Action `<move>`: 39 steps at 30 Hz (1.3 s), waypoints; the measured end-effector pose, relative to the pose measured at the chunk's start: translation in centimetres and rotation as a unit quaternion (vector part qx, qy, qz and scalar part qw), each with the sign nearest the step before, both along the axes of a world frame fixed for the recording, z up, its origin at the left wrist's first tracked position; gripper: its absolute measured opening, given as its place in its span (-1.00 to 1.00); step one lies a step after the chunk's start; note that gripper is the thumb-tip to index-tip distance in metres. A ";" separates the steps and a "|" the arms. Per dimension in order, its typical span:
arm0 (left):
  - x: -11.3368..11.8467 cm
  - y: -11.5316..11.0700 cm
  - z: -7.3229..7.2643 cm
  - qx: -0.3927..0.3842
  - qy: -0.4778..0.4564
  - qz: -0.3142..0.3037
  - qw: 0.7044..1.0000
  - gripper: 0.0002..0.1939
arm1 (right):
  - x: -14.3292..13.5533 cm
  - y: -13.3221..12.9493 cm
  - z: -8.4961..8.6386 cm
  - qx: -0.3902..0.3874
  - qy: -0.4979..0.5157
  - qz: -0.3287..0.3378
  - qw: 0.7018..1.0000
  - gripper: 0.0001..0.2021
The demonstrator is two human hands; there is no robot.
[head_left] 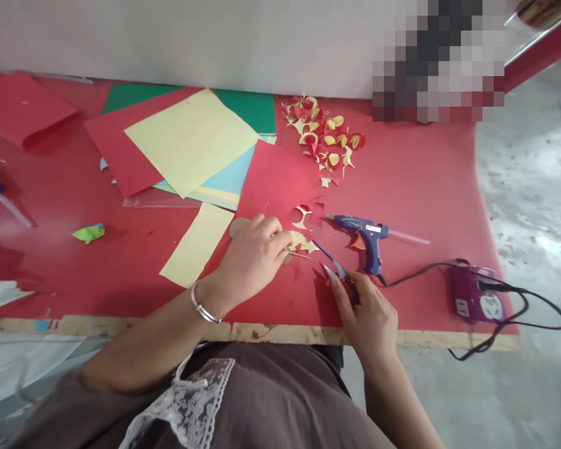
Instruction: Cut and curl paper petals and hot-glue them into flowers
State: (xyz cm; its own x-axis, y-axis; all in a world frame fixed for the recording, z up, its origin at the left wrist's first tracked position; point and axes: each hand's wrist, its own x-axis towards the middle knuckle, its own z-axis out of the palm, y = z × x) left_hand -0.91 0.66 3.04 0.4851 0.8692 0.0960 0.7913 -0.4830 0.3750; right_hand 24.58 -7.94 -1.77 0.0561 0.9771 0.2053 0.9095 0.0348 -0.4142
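My right hand [371, 315] grips small scissors [339, 269] by the handles, with the blades slightly apart and pointing up and left. My left hand [255, 252] is low over the red tabletop, its fingers curled and pinched together; what they hold is hidden. Yellow paper scraps [305, 242] lie right at its fingertips. A thin stick [300, 254] and a blue pencil-like rod [322, 250] lie between my hands. One round tan disc [239, 227] shows partly behind my left hand. Beyond it is a red paper sheet [280, 178].
A purple glue gun [367, 237] lies right of the scraps, its cord running to a purple power socket [477, 293]. Small red and yellow paper petals [330, 134] are heaped behind. Coloured sheets [191, 140] are stacked at back left. A yellow strip [197, 243] lies left.
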 end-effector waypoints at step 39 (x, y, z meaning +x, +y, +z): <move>-1.3 -1.2 -0.3 -0.154 -0.346 -0.014 0.925 -0.76 | -4.9 2.6 5.9 0.125 0.177 0.215 0.952 -0.82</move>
